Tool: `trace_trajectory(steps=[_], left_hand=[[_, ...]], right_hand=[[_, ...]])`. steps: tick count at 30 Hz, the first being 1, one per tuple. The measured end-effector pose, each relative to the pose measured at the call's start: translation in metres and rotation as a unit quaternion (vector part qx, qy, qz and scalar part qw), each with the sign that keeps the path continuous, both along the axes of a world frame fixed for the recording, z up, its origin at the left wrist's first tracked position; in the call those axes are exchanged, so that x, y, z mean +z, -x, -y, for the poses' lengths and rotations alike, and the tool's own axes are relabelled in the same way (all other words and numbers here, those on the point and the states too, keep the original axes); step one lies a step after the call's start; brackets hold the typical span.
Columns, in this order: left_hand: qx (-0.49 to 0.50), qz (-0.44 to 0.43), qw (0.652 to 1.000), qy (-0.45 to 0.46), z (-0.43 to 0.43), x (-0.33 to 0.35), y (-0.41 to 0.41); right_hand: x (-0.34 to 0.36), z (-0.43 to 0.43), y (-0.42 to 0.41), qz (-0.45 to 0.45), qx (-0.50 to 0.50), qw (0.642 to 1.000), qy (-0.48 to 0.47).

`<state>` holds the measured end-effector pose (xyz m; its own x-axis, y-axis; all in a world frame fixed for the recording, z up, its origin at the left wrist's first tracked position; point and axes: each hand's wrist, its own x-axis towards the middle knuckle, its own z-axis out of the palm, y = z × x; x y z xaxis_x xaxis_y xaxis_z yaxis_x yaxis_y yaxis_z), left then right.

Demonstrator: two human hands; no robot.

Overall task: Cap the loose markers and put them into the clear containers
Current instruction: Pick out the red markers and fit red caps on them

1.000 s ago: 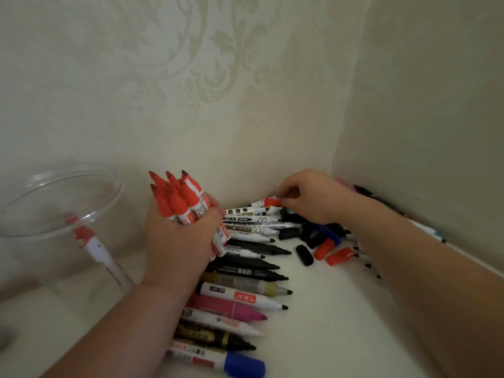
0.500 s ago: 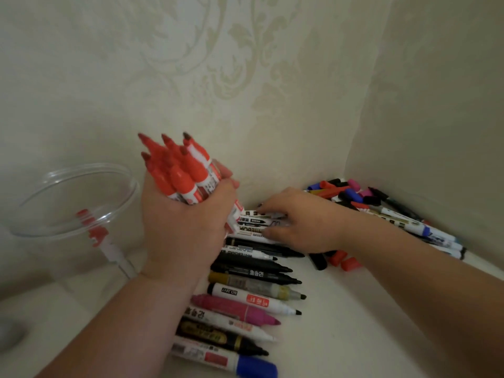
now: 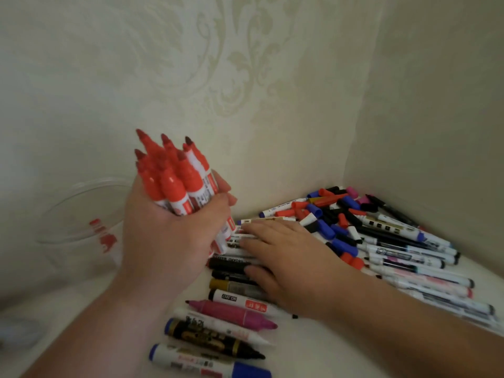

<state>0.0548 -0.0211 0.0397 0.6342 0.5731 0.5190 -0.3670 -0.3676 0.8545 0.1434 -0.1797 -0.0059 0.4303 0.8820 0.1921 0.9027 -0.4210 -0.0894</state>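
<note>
Lifted since a second ago: left hand [image 3: 169, 241], clamped round bundle [image 3: 174, 181] of uncapped red markers, just right of container [image 3: 81, 214]. Come back from far markers: right hand [image 3: 289, 257], fingers straight, flat on marker row [image 3: 231, 323] further right of container.

Could tip container with a crooked swing of bundle. Could drop a marker from so full a fist, or smear bare tips on wall. Could roll row under flat palm. Caps [image 3: 327, 214] heaped far right of container, in corner.

Pale patterned walls behind container; smooth white surface beneath, likely slippery.
</note>
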Motion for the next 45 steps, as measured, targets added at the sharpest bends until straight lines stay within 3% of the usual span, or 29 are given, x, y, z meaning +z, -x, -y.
trace_trajectory(steps=[3,9,21,29,37,40,43,45], left_hand=[[-0.042,0.006,0.999,-0.021,0.01,0.009,-0.004],[-0.069,-0.038,0.997,-0.014,0.0,0.023,-0.026],[-0.094,-0.04,0.994,0.033,-0.003,0.02,-0.029],[-0.108,-0.033,0.993,0.023,-0.006,0.025,-0.027],[-0.116,-0.035,0.992,0.033,-0.006,0.018,-0.025],[-0.115,-0.036,0.992,0.038,-0.003,0.015,-0.026],[-0.1,-0.036,0.994,0.031,0.002,0.009,-0.029],[-0.08,-0.019,0.996,0.044,0.007,0.004,-0.032]], right_hand=[[0.006,0.001,0.038,-0.022,0.058,0.998,0.028],[-0.039,0.003,0.081,0.08,0.096,0.991,0.042],[-0.035,0.008,0.076,0.059,0.067,0.992,-0.091],[-0.03,0.014,0.061,0.035,0.007,0.999,-0.006],[-0.025,0.016,0.068,-0.003,0.001,1.0,-0.006],[-0.015,0.013,0.069,-0.003,-0.042,0.999,0.015],[-0.004,0.014,0.062,-0.057,-0.11,0.991,0.048],[-0.003,0.015,0.059,-0.053,-0.106,0.991,0.057]])
